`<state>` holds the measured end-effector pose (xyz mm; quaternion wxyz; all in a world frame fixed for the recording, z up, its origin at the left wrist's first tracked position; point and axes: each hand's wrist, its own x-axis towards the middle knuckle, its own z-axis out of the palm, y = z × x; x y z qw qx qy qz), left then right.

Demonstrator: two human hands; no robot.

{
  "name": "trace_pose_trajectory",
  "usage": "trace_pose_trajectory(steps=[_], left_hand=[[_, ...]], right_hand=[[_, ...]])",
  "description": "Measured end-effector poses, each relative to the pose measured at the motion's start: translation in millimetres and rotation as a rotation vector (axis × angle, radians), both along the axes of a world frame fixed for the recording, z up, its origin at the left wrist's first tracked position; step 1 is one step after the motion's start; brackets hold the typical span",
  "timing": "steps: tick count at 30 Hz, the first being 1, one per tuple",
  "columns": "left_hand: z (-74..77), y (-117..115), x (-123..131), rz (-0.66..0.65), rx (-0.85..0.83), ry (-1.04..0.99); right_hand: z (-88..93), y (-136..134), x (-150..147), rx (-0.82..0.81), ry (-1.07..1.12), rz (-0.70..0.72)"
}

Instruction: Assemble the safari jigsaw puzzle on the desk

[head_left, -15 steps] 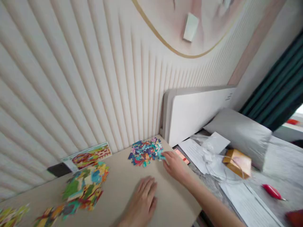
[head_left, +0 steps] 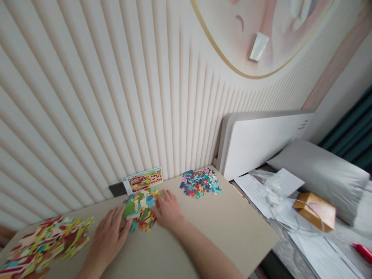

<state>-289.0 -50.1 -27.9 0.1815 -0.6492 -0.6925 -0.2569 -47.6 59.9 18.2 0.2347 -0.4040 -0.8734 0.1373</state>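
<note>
A heap of mostly green, yellow and blue jigsaw puzzle pieces (head_left: 141, 204) lies on the beige table between my two hands. My left hand (head_left: 109, 234) rests at its left edge, fingers apart and thumb along the near side. On the opposite side, my right hand (head_left: 167, 209) touches the heap with its fingers stretched out. Neither hand shows a piece lifted off the table. Just behind this heap, a picture card (head_left: 147, 179) showing a red barn leans against the wall, with a dark flat object (head_left: 117, 189) beside it.
A wide spread of puzzle pieces (head_left: 50, 244) covers the table's left end; a blue-purple heap (head_left: 200, 182) lies toward the back right. The ribbed wall (head_left: 116, 97) bounds the table (head_left: 229, 228). Past its right edge are papers, a cable, an orange box (head_left: 316, 209) and a pillow.
My right hand has left the blue-purple heap and come left to the middle heap. My left hand has moved from the bare table to that heap's left side. The view has turned left.
</note>
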Motion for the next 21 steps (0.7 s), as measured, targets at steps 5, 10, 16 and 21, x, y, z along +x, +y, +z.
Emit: trace_pose_trajectory(steps=[5, 10, 16, 21], left_hand=[[-32.0, -4, -4, 0.116, -0.164, 0.041], [-33.2, -2, -1, 0.066, -0.177, -0.015], [-8.5, -8, 8, -0.117, -0.124, -0.146], [8.6, -12, 13, -0.153, -0.112, -0.264]], right_hand=[[-19.2, -1, -19, -0.051, 0.005, -0.08], [-22.0, 0, -12, -0.013, 0.01, -0.002], [-19.8, 0, -14, 0.016, 0.126, -0.084], [-22.4, 5, -13, -0.016, 0.164, -0.148]])
